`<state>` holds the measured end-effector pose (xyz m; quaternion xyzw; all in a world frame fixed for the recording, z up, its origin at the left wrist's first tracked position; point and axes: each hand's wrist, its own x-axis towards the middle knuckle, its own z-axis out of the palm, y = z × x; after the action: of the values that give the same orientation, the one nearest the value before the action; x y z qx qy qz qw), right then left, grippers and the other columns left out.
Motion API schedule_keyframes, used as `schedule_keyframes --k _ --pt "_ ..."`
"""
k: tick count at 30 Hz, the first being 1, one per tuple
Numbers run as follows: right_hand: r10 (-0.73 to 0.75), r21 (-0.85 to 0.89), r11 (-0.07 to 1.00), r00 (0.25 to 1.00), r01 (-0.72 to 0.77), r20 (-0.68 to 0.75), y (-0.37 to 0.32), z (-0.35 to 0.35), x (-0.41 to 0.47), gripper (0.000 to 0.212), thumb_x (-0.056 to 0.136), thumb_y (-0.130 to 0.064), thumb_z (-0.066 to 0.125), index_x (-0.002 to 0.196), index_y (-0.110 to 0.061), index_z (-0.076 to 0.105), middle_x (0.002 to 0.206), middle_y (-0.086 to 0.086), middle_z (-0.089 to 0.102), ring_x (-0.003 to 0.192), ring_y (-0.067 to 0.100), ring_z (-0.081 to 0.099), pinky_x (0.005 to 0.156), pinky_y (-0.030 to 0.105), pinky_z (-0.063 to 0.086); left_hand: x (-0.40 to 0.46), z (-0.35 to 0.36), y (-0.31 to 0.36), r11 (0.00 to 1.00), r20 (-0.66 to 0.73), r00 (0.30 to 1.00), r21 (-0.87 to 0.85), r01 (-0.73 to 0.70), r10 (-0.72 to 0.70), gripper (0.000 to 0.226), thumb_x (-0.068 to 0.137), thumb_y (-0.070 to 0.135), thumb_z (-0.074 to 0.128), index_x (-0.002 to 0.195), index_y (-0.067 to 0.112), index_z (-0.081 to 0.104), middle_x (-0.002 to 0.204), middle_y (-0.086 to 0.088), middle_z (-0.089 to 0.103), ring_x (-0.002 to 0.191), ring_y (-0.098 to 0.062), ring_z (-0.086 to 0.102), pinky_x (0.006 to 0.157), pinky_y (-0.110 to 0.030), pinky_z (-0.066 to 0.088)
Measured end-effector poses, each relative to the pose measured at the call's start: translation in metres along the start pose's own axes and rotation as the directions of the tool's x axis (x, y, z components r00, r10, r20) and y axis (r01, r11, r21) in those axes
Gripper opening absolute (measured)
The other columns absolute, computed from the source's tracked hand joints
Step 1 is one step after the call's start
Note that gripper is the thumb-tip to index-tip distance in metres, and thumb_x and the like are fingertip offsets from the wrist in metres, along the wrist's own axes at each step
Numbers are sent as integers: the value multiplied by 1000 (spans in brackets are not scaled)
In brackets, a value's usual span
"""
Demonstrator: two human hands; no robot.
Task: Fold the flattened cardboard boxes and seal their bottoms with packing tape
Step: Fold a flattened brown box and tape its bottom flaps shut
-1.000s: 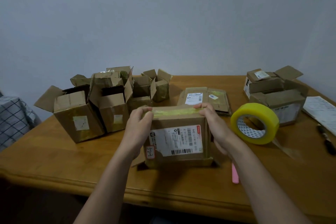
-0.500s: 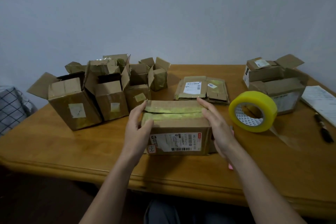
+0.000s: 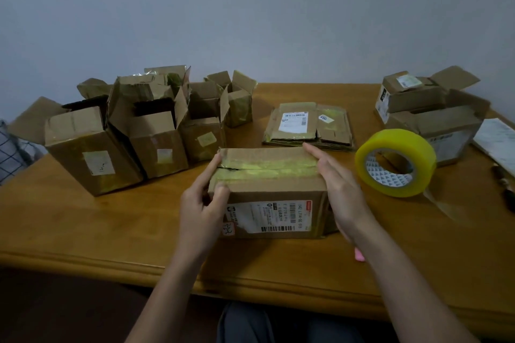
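Note:
A folded cardboard box (image 3: 276,189) with a white shipping label on its near side stands on the wooden table (image 3: 83,231), a yellowish tape strip running across its top. My left hand (image 3: 202,200) grips its left end, thumb on the near top corner and fingers along the end. My right hand (image 3: 340,189) lies flat against the right end with straight fingers. A big yellow roll of packing tape (image 3: 395,163) stands on edge to the right. A stack of flattened boxes (image 3: 309,127) lies behind the box.
Several assembled boxes (image 3: 131,131) with raised flaps crowd the left back of the table. Two more open boxes (image 3: 434,114) sit at the back right, beside a white sheet (image 3: 498,139) and a dark pen (image 3: 505,186). A pink object (image 3: 359,255) peeks out under my right wrist.
The box has come down from a tilt and now rests flat with the taped face up. Both hands slid from its top edge to its two ends.

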<state>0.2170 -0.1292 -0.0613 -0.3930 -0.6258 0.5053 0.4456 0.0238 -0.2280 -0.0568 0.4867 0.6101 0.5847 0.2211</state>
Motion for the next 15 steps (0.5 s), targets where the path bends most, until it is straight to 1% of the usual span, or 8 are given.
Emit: schedule_keyframes --k 3,6,9,10,12,13,14,15 --pt "21 10 1000 999 -21 -32 -1 1 -1 32 106 -36 32 117 -46 61 116 -13 63 100 8 65 82 30 55 0 0 -2 1000 -7 1000 12 22 -22 55 89 34 44 143 32 46 94 46 59 82 14 56 72 -36 52" --pt "8 -56 998 998 -11 -59 -5 4 -4 33 106 -38 29 114 -44 60 106 -19 62 90 -1 63 76 24 53 -1 0 1 998 -6 1000 63 25 -24 56 90 36 42 145 32 43 87 21 63 71 4 52 62 -35 47" --pt "-3 -164 986 1000 -1 -28 -11 3 -6 39 105 -44 23 132 -43 50 124 -26 52 104 -14 49 79 4 37 3 -7 11 986 63 995 149 69 -79 50 100 29 46 149 33 37 116 17 52 84 6 56 62 -22 51" --pt "-3 -208 978 1000 2 -8 -12 1 -6 44 103 -49 22 140 -40 44 137 -22 47 119 -8 44 90 7 33 5 -11 15 977 88 990 194 89 -107 52 100 26 48 150 34 35 128 13 48 89 8 55 63 -18 51" --pt "1 -312 950 1000 0 6 -14 -3 -7 58 96 -63 22 148 -39 32 150 -16 37 138 6 33 111 27 26 10 -16 28 947 110 981 298 121 -160 57 97 24 54 150 35 34 142 6 42 101 4 51 63 -15 49" --pt "-7 -347 938 1000 2 -14 -15 -6 -9 64 93 -67 25 149 -38 30 149 -16 38 137 8 34 114 34 26 13 -17 35 932 95 981 338 130 -171 60 95 22 57 150 32 35 147 2 41 111 -1 49 62 -14 48" --pt "-32 -351 936 998 14 -47 -17 -10 -12 64 93 -66 28 149 -35 32 143 -19 42 131 4 39 110 31 31 14 -16 43 919 65 983 369 137 -173 62 94 19 61 150 29 36 150 -2 40 122 -9 47 65 -14 48" --pt "-70 -330 943 994 37 -88 -20 -16 -15 60 95 -61 33 147 -31 37 133 -21 45 121 -3 44 100 18 36 15 -15 50 907 22 988 399 133 -155 64 92 15 63 149 26 37 152 -4 39 131 -15 43 72 -16 50"
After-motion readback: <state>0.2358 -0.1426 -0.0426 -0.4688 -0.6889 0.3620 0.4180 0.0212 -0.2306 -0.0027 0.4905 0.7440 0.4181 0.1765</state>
